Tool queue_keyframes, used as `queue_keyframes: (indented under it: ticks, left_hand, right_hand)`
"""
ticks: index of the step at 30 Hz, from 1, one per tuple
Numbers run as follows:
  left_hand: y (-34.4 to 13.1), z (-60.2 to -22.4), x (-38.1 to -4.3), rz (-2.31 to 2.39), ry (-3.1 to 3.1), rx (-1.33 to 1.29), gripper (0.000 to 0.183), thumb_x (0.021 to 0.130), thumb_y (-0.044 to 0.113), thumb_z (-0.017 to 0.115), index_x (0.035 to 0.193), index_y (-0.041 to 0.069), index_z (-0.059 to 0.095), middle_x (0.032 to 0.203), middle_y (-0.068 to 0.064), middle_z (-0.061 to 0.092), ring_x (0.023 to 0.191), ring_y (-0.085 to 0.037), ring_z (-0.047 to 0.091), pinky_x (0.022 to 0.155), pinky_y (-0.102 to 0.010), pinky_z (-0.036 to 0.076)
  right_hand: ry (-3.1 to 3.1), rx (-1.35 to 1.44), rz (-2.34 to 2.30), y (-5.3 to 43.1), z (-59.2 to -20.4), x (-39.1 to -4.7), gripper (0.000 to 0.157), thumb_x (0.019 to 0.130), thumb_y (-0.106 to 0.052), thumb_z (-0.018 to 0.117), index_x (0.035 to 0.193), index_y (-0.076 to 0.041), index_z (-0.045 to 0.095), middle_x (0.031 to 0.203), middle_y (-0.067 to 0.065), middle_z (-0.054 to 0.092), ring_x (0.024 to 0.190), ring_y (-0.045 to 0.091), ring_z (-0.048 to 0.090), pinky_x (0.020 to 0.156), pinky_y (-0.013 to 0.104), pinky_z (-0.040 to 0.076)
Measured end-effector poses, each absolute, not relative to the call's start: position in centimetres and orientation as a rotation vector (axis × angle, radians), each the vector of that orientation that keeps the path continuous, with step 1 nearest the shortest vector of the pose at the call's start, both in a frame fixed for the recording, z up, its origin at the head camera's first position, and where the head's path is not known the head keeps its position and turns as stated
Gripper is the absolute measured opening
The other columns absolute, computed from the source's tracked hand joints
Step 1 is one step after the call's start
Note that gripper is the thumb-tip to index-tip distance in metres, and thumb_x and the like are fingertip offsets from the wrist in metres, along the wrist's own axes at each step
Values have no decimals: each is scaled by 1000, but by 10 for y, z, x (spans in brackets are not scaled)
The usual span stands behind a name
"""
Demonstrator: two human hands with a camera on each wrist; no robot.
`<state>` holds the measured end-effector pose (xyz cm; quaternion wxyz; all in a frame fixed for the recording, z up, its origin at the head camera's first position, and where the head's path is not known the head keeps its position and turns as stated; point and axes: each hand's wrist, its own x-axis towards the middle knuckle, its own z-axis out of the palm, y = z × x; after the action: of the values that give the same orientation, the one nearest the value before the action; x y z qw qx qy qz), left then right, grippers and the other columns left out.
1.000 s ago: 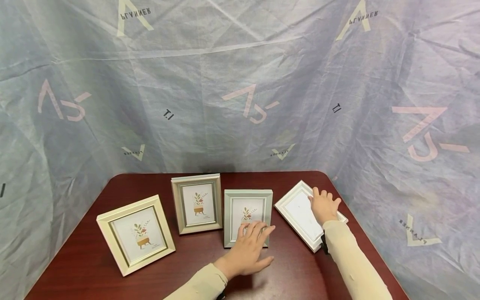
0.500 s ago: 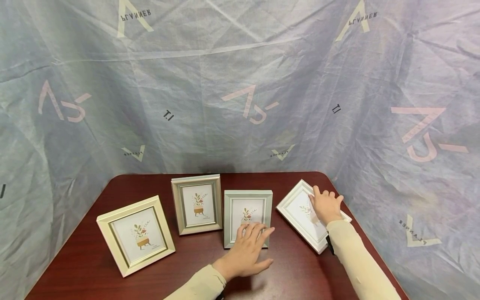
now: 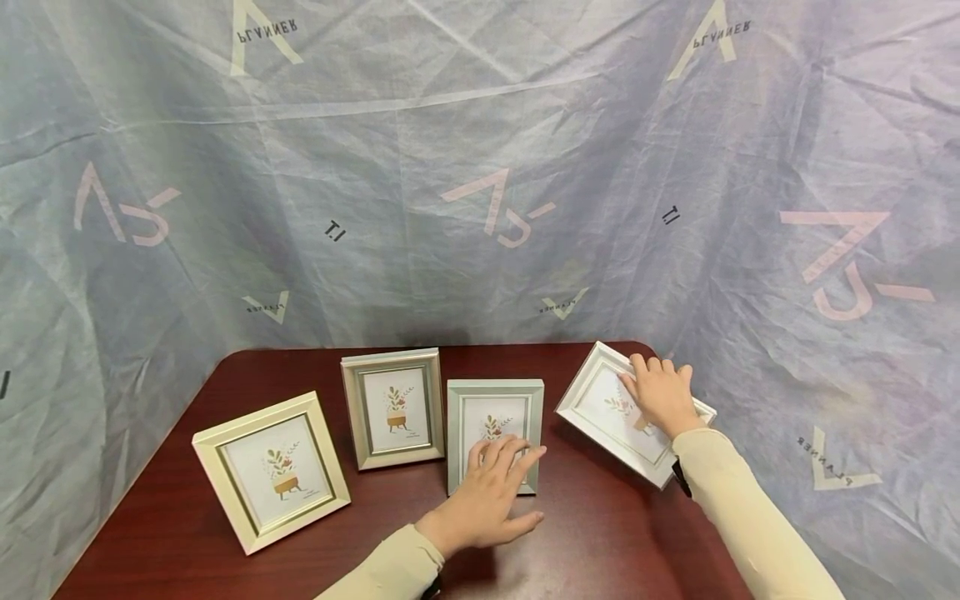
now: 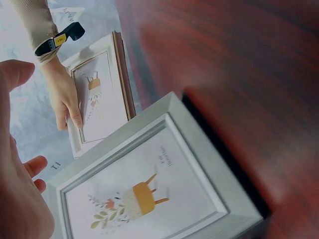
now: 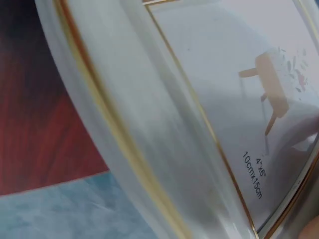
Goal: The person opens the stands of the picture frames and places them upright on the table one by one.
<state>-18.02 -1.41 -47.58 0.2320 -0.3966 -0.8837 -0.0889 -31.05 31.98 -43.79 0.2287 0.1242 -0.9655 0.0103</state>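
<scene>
My right hand [image 3: 663, 393] grips the right-hand edge of a white photo frame [image 3: 615, 408], thumb over the front and fingers at the border. Turned askew, this frame leans back with its printed plant picture facing up toward me. Its white border [image 5: 149, 114] with thin gold lines fills much of the right wrist view. My left hand [image 3: 487, 500] hovers with spread fingers before a grey-green photo frame [image 3: 495, 388], overlapping its lower part in the head view. From the left wrist, that hand [image 4: 20, 174] shows beside the grey-green frame [image 4: 149, 199], holding nothing.
A champagne-coloured photo frame [image 3: 393, 457] stands left of the grey-green one. Farther left stands a cream-gold photo frame [image 3: 225, 492], angled. All are on a dark red-brown table [image 3: 585, 542] with a grey printed cloth [image 3: 480, 167] hanging behind and at both sides.
The right hand has raised and tilted the white frame, shifting it slightly right; glare has left its picture. The left hand has barely moved.
</scene>
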Motion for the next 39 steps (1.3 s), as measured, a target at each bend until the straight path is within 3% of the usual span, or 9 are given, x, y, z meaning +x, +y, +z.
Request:
queue_keyframes:
  ticks: [11,20,30,39]
  left_hand:
    - [-21,-459,-178,-269,-2386,-1095,85,85,57,66,150,14,33,141,-7,40,135,-26,32,103,-48,26]
    - [-24,-457,-178,-311,-2381,-1096,85,84,55,68,149,13,34,142,-7,39,135,-29,34,104,-49,24]
    - [-29,-454,-179,-388,-2349,-1113,85,83,52,70,149,13,33,141,-9,39,135,-31,34,103,-51,25]
    - [-34,-456,-179,-400,-2346,-1112,82,85,53,67,148,13,34,142,-9,39,136,-31,33,102,-52,24]
  right_hand:
    - [-2444,529,7,316,-412,-305,38,95,-39,60,99,-3,51,84,14,54,78,36,49,69,54,29]
    - [-2260,685,47,309,-398,-304,66,100,-66,26,88,-5,48,78,11,47,71,34,43,67,54,26]
    - [-2214,865,122,302,-384,-296,62,104,-58,25,95,-3,53,87,12,52,77,35,45,73,60,28]
    - [-2263,1084,194,304,-380,-290,62,104,-58,24,103,-6,57,95,7,51,85,27,45,79,60,24]
